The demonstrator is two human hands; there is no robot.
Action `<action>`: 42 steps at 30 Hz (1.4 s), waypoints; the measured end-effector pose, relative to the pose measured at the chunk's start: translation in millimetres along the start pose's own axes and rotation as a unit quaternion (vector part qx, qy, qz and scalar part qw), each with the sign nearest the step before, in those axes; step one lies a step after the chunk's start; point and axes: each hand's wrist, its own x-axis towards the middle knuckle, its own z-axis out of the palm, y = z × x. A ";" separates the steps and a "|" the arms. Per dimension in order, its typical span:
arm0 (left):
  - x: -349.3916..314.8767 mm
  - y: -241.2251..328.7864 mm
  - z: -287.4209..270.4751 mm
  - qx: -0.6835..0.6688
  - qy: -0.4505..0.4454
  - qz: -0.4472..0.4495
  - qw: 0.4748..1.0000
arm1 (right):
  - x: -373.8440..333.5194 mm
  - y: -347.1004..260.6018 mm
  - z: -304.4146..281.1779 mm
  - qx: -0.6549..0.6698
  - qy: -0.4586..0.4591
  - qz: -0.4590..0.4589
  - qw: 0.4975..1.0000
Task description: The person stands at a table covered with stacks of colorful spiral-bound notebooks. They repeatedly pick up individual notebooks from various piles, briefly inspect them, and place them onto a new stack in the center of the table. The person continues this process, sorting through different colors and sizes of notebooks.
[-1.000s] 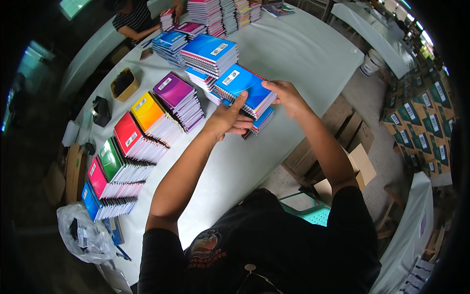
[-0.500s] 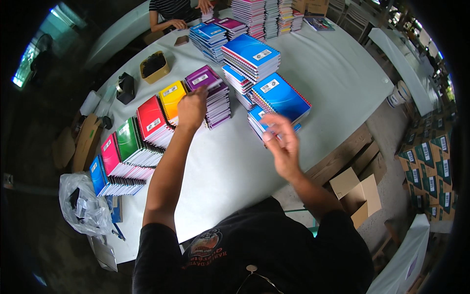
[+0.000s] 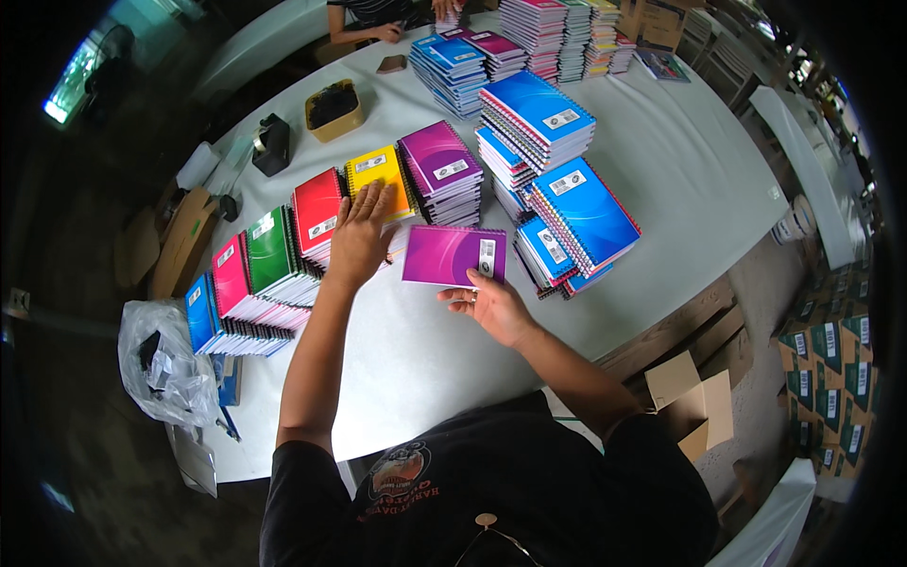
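A spiral-bound purple notebook [image 3: 439, 253] is held by its lower right corner in my right hand [image 3: 496, 310], thumb on top and fingers underneath. My left hand [image 3: 359, 236] lies with outstretched fingers on the front part of the yellow notebook stack [image 3: 376, 168]. Right of that stands the purple notebook stack [image 3: 438, 156], just beyond the held notebook. Stepping down to the left are stacks of red [image 3: 317, 203], green [image 3: 271, 250], pink [image 3: 230, 269] and blue notebooks [image 3: 200, 307]. Taller blue notebook stacks [image 3: 586, 208] rise to the right of my right hand.
Along the table's left side sit a yellow tub [image 3: 342, 129], a black tape dispenser [image 3: 272, 146] and a clear plastic bag [image 3: 165, 369]. More notebook stacks [image 3: 534, 42] and another person's hand [image 3: 387, 33] are at the far edge. An open carton [image 3: 694, 406] stands at right.
A purple notebook is now in my right hand, which was empty and raised beside the blue stacks. My left hand has gone from the purple stack to the yellow one. The view has shifted slightly.
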 end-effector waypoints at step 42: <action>-86.3 21.6 -87.2 -0.519 -0.104 0.023 0.848 | -17.2 41.0 -11.6 -0.049 -0.240 0.243 0.939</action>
